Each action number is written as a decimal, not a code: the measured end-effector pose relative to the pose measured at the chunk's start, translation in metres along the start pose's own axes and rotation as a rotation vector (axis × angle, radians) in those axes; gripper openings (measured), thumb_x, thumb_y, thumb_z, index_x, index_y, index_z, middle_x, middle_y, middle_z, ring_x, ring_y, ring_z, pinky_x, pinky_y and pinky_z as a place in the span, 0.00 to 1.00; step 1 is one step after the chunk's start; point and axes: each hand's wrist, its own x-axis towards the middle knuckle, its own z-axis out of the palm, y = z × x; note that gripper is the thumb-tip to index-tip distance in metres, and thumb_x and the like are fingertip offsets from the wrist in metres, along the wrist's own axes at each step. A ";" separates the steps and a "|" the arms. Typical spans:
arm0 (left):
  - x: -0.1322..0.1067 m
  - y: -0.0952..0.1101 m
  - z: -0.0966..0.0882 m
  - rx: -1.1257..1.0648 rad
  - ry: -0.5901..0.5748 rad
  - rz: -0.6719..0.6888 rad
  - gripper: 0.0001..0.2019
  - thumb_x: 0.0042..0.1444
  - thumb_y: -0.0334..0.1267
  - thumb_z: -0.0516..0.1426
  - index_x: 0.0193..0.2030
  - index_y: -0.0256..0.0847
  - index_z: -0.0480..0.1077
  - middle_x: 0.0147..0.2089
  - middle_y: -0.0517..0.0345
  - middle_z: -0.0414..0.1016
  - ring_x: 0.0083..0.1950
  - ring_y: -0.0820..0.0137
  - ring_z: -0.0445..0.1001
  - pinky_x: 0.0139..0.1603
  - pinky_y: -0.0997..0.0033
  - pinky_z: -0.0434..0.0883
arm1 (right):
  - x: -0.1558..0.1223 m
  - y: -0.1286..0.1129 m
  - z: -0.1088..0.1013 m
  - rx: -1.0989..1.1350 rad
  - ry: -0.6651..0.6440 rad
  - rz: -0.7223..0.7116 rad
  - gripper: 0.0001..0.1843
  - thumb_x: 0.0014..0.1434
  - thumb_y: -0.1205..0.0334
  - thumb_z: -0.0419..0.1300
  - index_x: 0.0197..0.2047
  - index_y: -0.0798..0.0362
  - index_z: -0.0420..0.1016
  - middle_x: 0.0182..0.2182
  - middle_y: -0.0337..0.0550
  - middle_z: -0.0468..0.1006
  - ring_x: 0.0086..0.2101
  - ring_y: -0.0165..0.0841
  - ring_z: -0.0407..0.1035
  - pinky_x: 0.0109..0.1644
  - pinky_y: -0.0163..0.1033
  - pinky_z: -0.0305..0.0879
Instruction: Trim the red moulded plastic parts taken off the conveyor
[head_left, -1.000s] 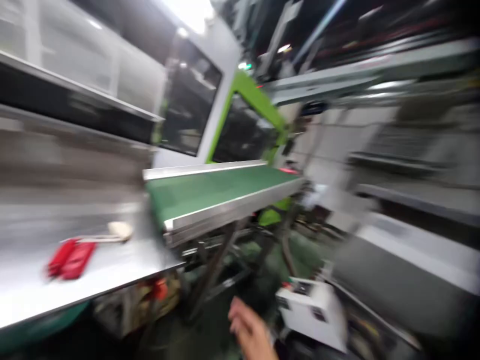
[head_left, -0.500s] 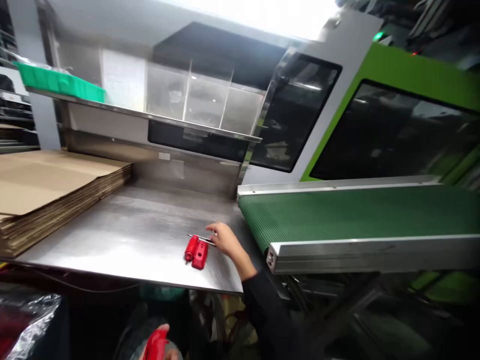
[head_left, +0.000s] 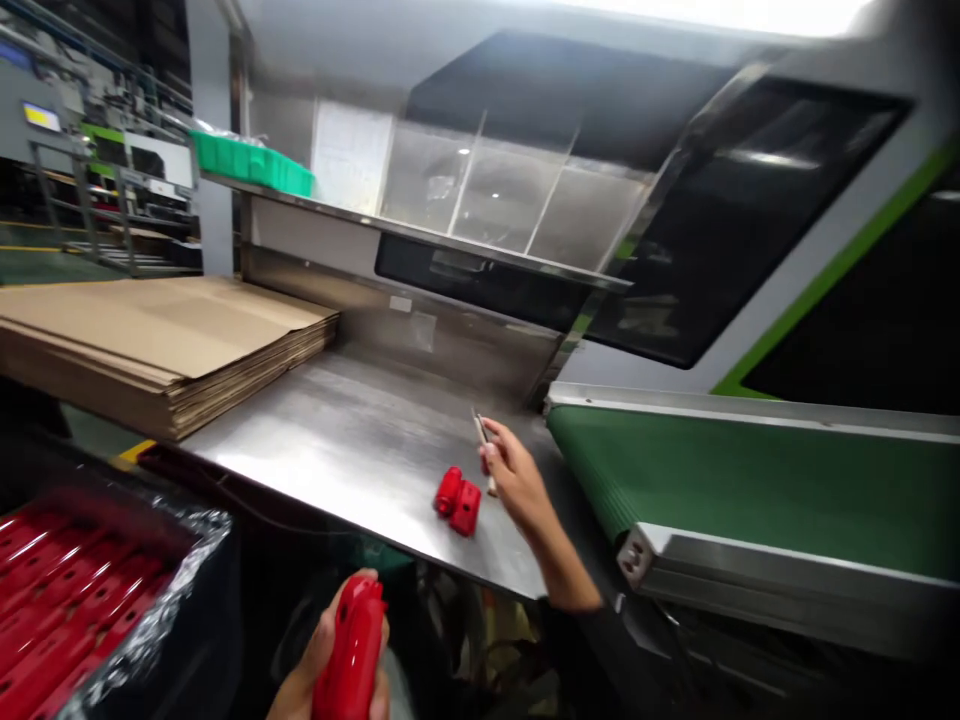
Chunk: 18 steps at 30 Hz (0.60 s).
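Note:
Low in the middle of the view, my left hand [head_left: 313, 655] is wrapped round a glossy red plastic housing [head_left: 356, 645], which stands roughly upright. My right hand [head_left: 517, 480] is over the right part of the metal table [head_left: 367, 420]. Its fingers are closed on a slim craft knife [head_left: 480, 428], whose thin pointed tip angles up and to the left. Just left of that hand, two smaller red plastic parts [head_left: 465, 508] lie side by side on the tabletop. The lower end of the housing is cut off by the frame.
A green-belted conveyor [head_left: 735, 480] runs off to the right. Stacked cardboard sheets [head_left: 165, 320] cover the table's left side. A box with a foil-like liner [head_left: 150, 640] holds several red housings [head_left: 67, 600] at lower left. A green tray [head_left: 251, 160] sits on the shelf.
My right hand has lifted the craft knife off the tabletop and tilted it upright. My left hand has risen further into view with the red housing. The view has swung left.

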 end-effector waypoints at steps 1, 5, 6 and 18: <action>0.001 0.003 0.001 -0.027 -0.015 0.038 0.25 0.50 0.52 0.64 0.53 0.45 0.69 0.31 0.59 0.73 0.21 0.73 0.69 0.20 0.74 0.64 | -0.023 -0.011 0.001 0.055 -0.044 -0.023 0.25 0.69 0.50 0.41 0.65 0.51 0.55 0.42 0.45 0.75 0.37 0.33 0.71 0.43 0.44 0.70; -0.002 0.013 0.013 -0.107 0.044 0.064 0.12 0.58 0.46 0.59 0.40 0.38 0.73 0.29 0.58 0.72 0.21 0.74 0.69 0.23 0.74 0.67 | -0.117 -0.047 0.005 0.177 -0.236 -0.094 0.18 0.66 0.49 0.52 0.57 0.37 0.68 0.53 0.38 0.75 0.53 0.35 0.69 0.56 0.40 0.65; -0.005 0.013 0.018 -0.118 0.069 0.060 0.12 0.60 0.45 0.57 0.36 0.37 0.73 0.28 0.58 0.71 0.21 0.74 0.69 0.22 0.74 0.67 | -0.135 -0.053 0.006 0.190 -0.269 -0.138 0.16 0.65 0.51 0.53 0.55 0.36 0.70 0.52 0.36 0.75 0.53 0.34 0.69 0.55 0.37 0.66; -0.020 -0.012 0.022 -0.274 0.301 -0.142 0.19 0.65 0.44 0.50 0.29 0.34 0.70 0.22 0.57 0.68 0.21 0.75 0.65 0.22 0.75 0.66 | -0.196 -0.044 0.025 -0.031 -0.229 -0.579 0.25 0.67 0.61 0.48 0.66 0.46 0.53 0.31 0.42 0.72 0.24 0.32 0.67 0.22 0.36 0.62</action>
